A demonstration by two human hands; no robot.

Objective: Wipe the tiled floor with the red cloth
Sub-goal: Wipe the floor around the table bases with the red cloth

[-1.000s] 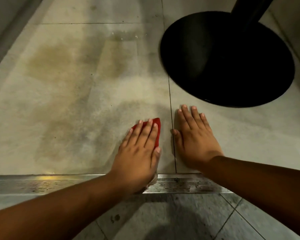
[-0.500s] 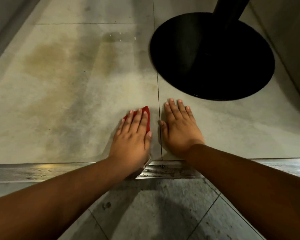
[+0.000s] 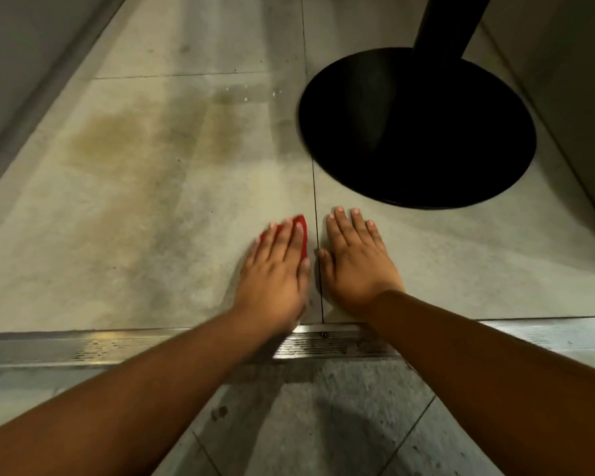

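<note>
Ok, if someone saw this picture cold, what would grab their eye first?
Probably the big round black pedestal base at the upper right, dark against the pale tiled floor. Next come the two hands side by side at the centre: the left hand presses flat on a red cloth that peeks out past its fingers, and the right hand lies flat on the bare tile. A yellowish stain spreads at the upper left.

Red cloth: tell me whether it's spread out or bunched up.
Cannot tell: the left hand lies flat on the red cloth, hiding all but an edge.
</note>
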